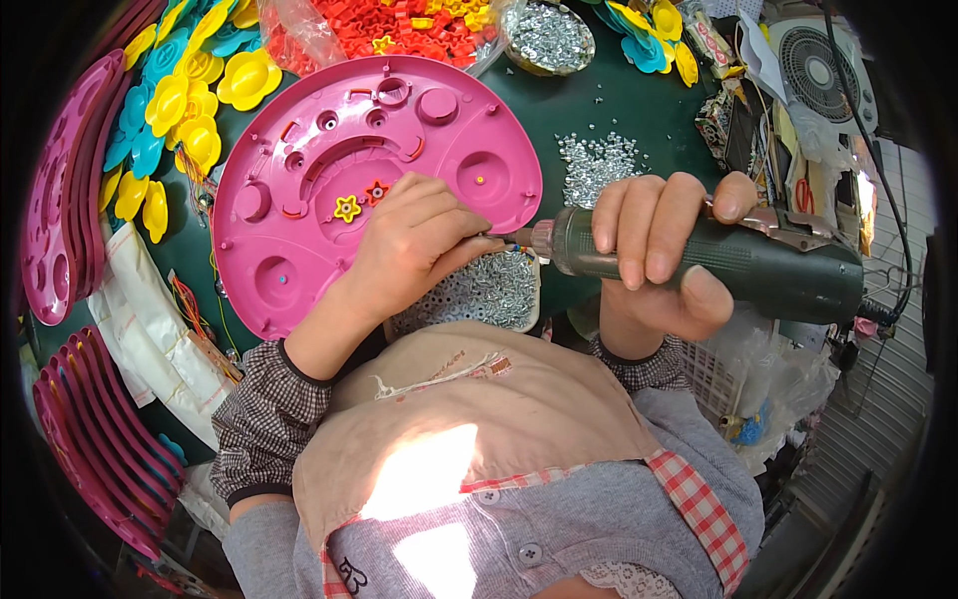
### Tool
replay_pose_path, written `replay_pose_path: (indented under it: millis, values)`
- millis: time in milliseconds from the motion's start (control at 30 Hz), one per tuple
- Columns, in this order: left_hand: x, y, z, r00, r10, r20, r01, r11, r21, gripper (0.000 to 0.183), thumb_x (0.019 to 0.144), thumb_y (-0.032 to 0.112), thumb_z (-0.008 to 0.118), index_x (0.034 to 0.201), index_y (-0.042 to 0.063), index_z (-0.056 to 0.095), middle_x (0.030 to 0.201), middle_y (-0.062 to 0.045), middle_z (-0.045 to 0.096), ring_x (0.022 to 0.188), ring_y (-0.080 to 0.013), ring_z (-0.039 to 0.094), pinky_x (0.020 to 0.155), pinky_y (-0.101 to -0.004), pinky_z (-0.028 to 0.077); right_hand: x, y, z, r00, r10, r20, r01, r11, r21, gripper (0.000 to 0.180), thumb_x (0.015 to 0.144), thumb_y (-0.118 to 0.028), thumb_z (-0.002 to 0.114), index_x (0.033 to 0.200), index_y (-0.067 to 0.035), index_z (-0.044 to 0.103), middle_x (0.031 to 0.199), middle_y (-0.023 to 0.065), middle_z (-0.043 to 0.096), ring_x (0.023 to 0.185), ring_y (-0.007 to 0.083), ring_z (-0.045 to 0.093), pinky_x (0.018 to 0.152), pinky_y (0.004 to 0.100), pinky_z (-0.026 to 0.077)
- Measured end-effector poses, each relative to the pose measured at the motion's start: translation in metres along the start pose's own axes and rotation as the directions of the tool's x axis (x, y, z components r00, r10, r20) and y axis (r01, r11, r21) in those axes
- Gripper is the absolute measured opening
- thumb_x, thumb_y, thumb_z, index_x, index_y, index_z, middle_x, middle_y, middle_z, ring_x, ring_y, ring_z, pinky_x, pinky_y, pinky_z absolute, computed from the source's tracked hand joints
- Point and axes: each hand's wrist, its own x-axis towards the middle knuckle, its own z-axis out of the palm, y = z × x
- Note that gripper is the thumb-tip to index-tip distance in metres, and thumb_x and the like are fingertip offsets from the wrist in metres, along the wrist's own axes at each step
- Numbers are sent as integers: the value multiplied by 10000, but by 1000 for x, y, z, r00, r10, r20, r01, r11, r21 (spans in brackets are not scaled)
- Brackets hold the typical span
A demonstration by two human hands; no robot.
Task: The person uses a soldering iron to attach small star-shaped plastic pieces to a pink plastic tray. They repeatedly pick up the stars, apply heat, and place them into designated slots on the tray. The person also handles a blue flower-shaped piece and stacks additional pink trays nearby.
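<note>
My right hand (666, 247) grips a dark green electric screwdriver (778, 262), its bit pointing left. At the end of the screwdriver bit (518, 237), my left hand (408, 251) pinches with thumb and fingers; any screw between them is hidden. Under the left hand lies a pink plastic toy panel (486, 138), its inner side with posts and recesses facing up. A yellow star piece (339, 209) and a red star piece (383, 196) sit in its middle. Below the bit, a tub (537, 299) holds small screws and washers.
Loose screws (599, 165) lie right of the panel, near a bowl (550, 37) of metal parts. Red plastic pieces (397, 30) heap behind. Yellow flower pieces (248, 78) and stacked pink panels (63, 187) stand left. A fan (819, 71) and the screwdriver's cord (872, 142) are right.
</note>
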Motion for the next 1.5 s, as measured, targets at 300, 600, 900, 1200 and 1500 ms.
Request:
replay_pose_path:
  millis: [300,600,900,1200,1500]
  values:
    - [-2,10,5,990,22,-138,-12,997,70,268,709,149,913,867,66,713,766,-45,646,707,-242,610,706,-381,456,3,0,10,999,2,-33,-3,1000,-18,514,920,-167,623,1406,-130,461,864,38,600,682,154,583,767,385,505]
    - [-10,18,8,969,-109,-221,121,992,41,288,673,132,930,837,71,700,740,-40,633,681,-234,595,681,-378,439,2,2,14,997,8,-81,-8,1000,-7,528,928,-137,627,1422,-121,441,881,68,610,694,188,591,783,422,521]
    - [1,18,-1,983,-168,-71,181,933,310,264,735,179,891,870,37,715,956,-94,716,907,-296,662,768,-427,503,9,29,10,998,-63,-26,54,966,-254,537,879,-76,537,1409,-67,456,842,115,593,680,212,560,769,450,528]
    - [-21,14,0,951,-308,26,286,908,306,180,801,100,839,921,2,749,1149,-118,755,1139,-310,696,919,-419,584,1,59,-8,970,-67,-235,-12,947,-320,436,894,48,617,1273,-4,409,779,124,632,649,212,620,671,416,585]
    - [-22,13,2,955,-296,6,281,910,306,159,798,99,838,891,23,733,1124,-100,757,1111,-298,708,897,-404,590,7,72,-11,983,96,-159,-151,912,-383,318,911,-42,592,1201,-42,461,787,127,573,647,211,557,707,440,548]
